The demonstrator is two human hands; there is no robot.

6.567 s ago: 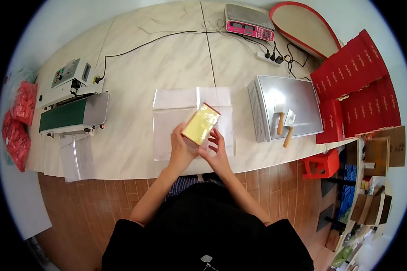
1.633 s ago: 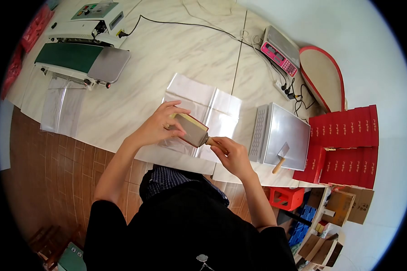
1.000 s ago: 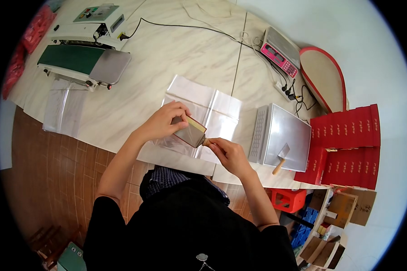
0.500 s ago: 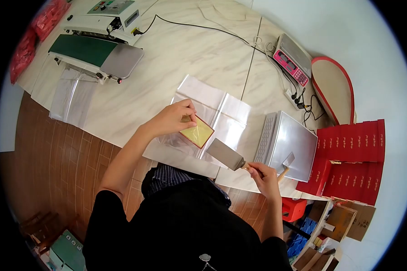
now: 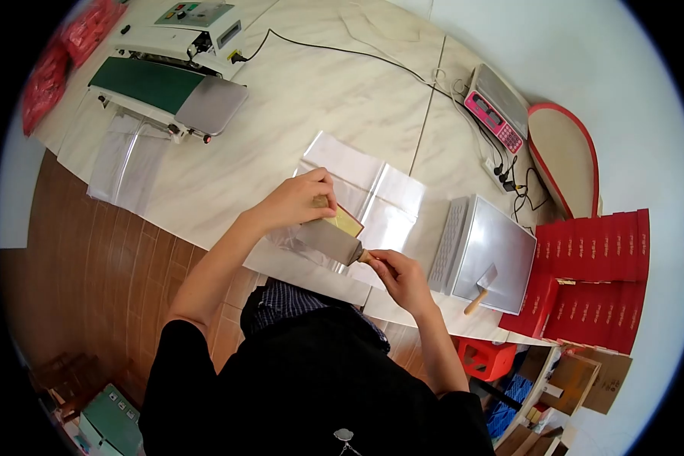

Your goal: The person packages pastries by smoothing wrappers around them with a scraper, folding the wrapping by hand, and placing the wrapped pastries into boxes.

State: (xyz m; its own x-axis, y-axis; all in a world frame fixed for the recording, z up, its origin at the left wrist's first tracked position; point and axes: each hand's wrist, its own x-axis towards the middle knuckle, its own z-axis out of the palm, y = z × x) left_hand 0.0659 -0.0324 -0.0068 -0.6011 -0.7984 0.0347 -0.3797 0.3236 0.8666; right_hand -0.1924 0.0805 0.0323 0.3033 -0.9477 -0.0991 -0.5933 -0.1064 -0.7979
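My left hand [image 5: 300, 200] is closed in a pinch around a small brownish piece [image 5: 321, 202], mostly covered by the fingers. Just beside those fingertips is a yellow rectangle with a red border [image 5: 346, 221], lying over a clear plastic bag [image 5: 391, 199] on the table. My right hand [image 5: 403, 280] grips the wooden handle of a scraper [image 5: 331, 242]. Its wide metal blade points left and overlaps the near side of the yellow rectangle from this view. Whether the blade touches it, I cannot tell.
A second scraper [image 5: 482, 289] lies on a metal tray [image 5: 503, 243] to the right, beside stacked red boxes [image 5: 596, 251]. Farther back sits a pink-panelled scale [image 5: 495, 114] with cables. A green-belted machine [image 5: 148, 87] and more clear bags [image 5: 129, 163] are at left.
My right hand has brought the scraper leftward, so its blade now covers part of the yellow rectangle. My left hand keeps its pinch in nearly the same place.
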